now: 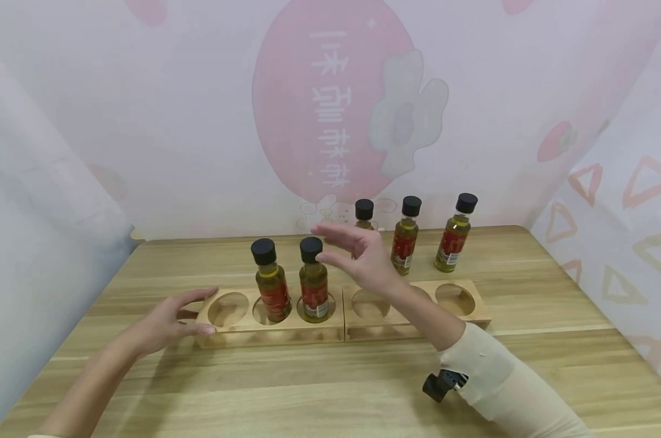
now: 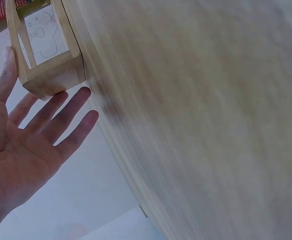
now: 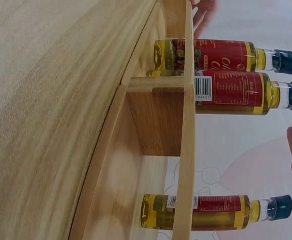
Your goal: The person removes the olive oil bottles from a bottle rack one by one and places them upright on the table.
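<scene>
Two olive oil bottles with black caps and red labels stand upright in the left wooden rack (image 1: 286, 336): one in its middle hole (image 1: 272, 289), the other, the right-hand bottle (image 1: 314, 292), in its right hole. My left hand (image 1: 163, 322) holds the rack's left end, thumb at the near edge and index finger at the far edge. In the left wrist view its other fingers (image 2: 68, 112) spread beside the rack end. My right hand (image 1: 365, 255) is beside the right-hand bottle's cap, fingers extended and thumb apart from them, gripping nothing. Whether it touches the cap, I cannot tell.
A second wooden rack (image 1: 412, 331) adjoins the first on the right, partly behind my right forearm. Behind it stand three more olive oil bottles: one (image 1: 364, 210) half hidden by my right hand, a middle one (image 1: 404, 243) and a right one (image 1: 452, 237). A printed curtain hangs behind.
</scene>
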{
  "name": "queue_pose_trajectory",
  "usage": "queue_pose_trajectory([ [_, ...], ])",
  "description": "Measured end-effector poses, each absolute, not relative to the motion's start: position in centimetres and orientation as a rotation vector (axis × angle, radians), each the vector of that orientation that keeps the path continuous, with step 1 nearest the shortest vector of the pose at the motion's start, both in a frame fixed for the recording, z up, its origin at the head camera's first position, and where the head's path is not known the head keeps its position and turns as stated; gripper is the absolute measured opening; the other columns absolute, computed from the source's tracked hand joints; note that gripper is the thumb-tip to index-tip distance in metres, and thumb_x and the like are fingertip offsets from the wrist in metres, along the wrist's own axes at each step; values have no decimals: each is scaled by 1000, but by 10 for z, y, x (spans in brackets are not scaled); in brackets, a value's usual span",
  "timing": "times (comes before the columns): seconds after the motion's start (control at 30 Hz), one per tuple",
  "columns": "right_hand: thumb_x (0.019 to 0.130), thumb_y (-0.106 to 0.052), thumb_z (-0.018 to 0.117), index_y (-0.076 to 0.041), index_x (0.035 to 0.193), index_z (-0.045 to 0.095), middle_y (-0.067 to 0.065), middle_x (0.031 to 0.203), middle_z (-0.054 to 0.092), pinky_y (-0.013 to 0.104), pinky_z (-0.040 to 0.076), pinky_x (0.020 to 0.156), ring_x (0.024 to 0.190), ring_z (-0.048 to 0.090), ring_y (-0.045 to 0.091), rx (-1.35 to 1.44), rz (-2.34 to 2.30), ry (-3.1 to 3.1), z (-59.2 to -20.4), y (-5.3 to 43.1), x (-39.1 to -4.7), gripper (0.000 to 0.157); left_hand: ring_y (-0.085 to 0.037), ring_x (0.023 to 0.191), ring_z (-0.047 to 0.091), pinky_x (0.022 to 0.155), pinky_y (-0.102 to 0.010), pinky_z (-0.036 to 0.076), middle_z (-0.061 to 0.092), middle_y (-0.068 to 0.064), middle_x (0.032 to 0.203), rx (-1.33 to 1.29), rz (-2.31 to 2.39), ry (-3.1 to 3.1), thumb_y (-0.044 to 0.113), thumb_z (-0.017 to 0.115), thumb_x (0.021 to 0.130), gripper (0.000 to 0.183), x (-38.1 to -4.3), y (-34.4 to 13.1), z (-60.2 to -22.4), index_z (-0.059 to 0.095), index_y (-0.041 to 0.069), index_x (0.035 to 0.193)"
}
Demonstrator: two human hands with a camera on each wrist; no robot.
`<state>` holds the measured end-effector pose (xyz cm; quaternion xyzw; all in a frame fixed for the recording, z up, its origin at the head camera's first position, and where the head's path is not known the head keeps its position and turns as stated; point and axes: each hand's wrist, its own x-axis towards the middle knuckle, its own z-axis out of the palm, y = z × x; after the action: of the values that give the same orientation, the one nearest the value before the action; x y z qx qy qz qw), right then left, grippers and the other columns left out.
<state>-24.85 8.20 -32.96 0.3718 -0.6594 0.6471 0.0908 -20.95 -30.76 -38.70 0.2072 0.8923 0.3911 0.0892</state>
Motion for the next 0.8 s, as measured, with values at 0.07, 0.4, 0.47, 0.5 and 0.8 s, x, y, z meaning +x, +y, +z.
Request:
queue_pose_trajectory([
  [0.07,89,15,71,12,131,63,26,131,67,42,52,106,124,64,39,1092,1929,-1974,-330,81,-248,43,-60,115,60,84,-48,62,37,-39,154,619,1173,2646,18,81,91,82,-209,-307,-387,37,-12,153],
  [0.4,90,8,75,8,134,63,20,134,68,48,50,108,124,66,31,1051,1936,-2029,-330,78,-245,45,-66,119,54,87,-48,61,30,-43,155,640,1244,2573,13,79,93,82,-209,-308,-386,32,-16,153],
  [0.47,90,8,75,9,134,63,21,134,67,46,50,107,123,66,31,1047,1948,-2030,-330,77,-245,45,-67,120,53,87,-48,61,29,-44,155,645,1244,2567,13,78,93,81,-210,-308,-386,31,-16,154],
  [0.5,90,9,74,9,134,63,22,133,67,44,51,107,123,66,32,1045,1953,-2029,-330,77,-245,45,-67,120,53,88,-48,61,28,-43,156,646,1243,2564,13,78,94,82,-210,-308,-386,31,-16,154],
  [0.8,90,12,73,10,134,63,22,133,67,36,52,106,122,67,33,1052,1959,-2031,-330,75,-246,46,-65,121,53,90,-52,59,28,-41,157,646,1226,2558,14,77,95,81,-210,-309,-387,31,-14,155],
])
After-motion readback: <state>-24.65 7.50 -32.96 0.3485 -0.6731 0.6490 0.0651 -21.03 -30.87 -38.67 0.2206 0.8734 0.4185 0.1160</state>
